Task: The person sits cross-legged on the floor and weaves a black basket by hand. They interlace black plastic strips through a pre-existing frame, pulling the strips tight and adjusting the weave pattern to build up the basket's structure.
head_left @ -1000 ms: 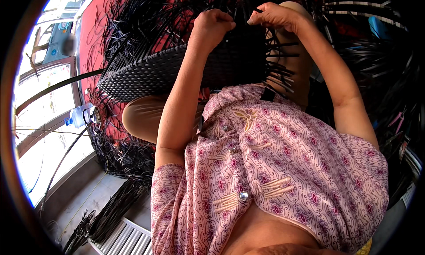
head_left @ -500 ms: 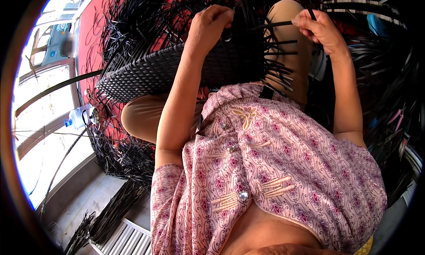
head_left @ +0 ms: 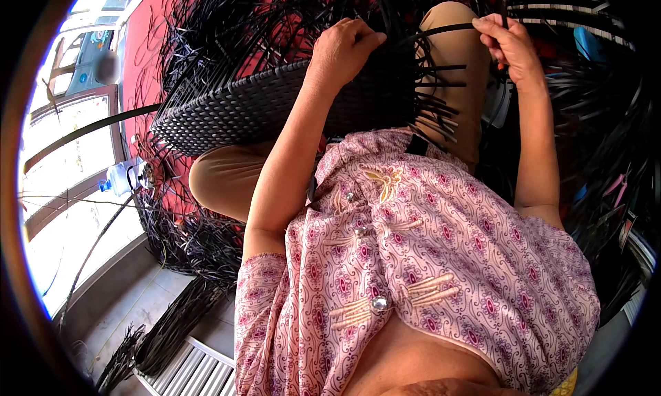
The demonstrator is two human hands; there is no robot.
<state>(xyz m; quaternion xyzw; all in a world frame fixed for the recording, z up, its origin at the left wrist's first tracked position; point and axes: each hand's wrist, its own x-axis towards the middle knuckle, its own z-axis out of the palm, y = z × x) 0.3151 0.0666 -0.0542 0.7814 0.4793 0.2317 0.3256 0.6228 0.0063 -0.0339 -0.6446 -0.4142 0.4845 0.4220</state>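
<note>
1. Main thing: black woven piece (head_left: 234,108), across my lap, just beyond the shirt hem. L part sits over my L thigh, R end by my R leg. Weave's clear on the L; R half is too dark to read.
2. L hand (head_left: 339,52): at the woven piece's top edge, back of hand up, fingers curled in, thumb laid against them. Can't tell if there's a strand b/w them.
3. R hand (head_left: 511,48): up & out to the R, beyond my R knee, well apart from L hand. Thumb + index pinch the end of a flat black strip (head_left: 444,30); other fingers loosely curled.
4. That strip runs L from the pinch in a slight arc, over my tan trousers (head_left: 454,66), twd the woven piece's upper R corner. Far end's lost in the dark there.
5. Cut strip ends (head_left: 441,110) stick out R of the woven piece, approx. side by side, over the R trouser leg.
6. Beyond the woven piece: big tangle of black strips (head_left: 206,31) on a red surface (head_left: 142,69).
7. Far L: clear bottle w/ blue cap (head_left: 122,179), nr the window (head_left: 76,152).
8. Lower L: bundle of dark strips (head_left: 175,320) on tiled floor (head_left: 134,303), next to a white slatted thing (head_left: 196,372).
9. Upper R: bright blue item (head_left: 587,44), partly hidden, can't tell what.
10. Me: pink patterned shirt (head_left: 468,272), shiny buttons.
</note>
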